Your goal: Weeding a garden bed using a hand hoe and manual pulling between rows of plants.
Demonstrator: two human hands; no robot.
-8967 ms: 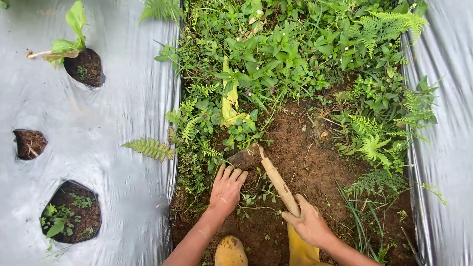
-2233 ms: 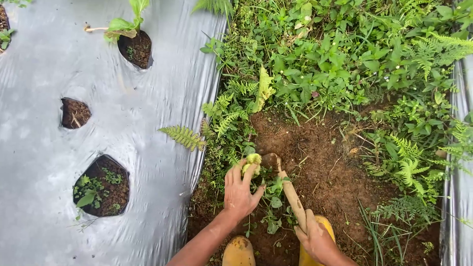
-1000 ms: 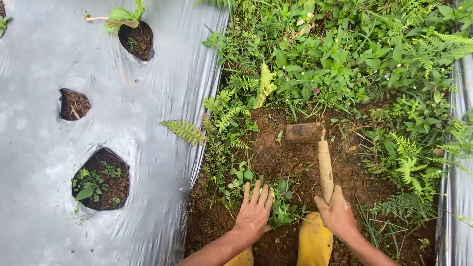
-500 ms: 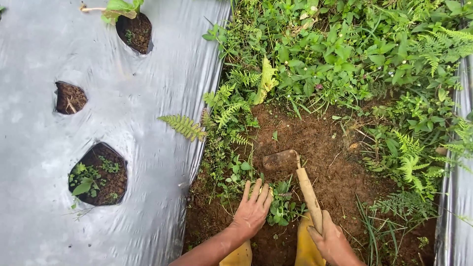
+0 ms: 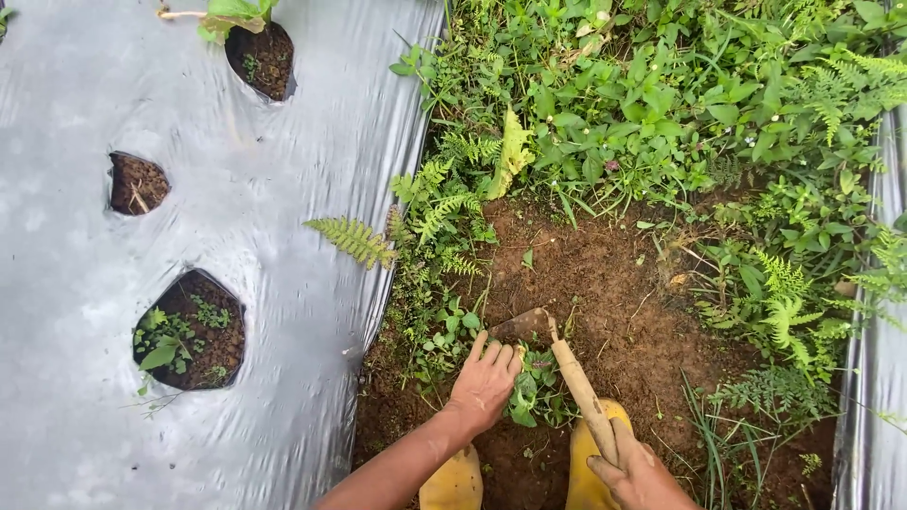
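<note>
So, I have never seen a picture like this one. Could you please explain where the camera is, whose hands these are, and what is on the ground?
The camera is worn on a person's head and looks straight down, so the two bare arms coming in from the bottom edge are that person's own. There is only this one view.

The right hand grips the wooden handle of a small hoe, whose blade rests on the brown soil. The left hand lies open on a low leafy weed just beside the blade. Two yellow boots show below the hands.

Around the bare soil grow ferns and other green weeds. To the left lies a silver plastic sheet with round holes cut in it; soil and a few small plants show through them. Another strip of the same sheet runs along the right edge.
</note>
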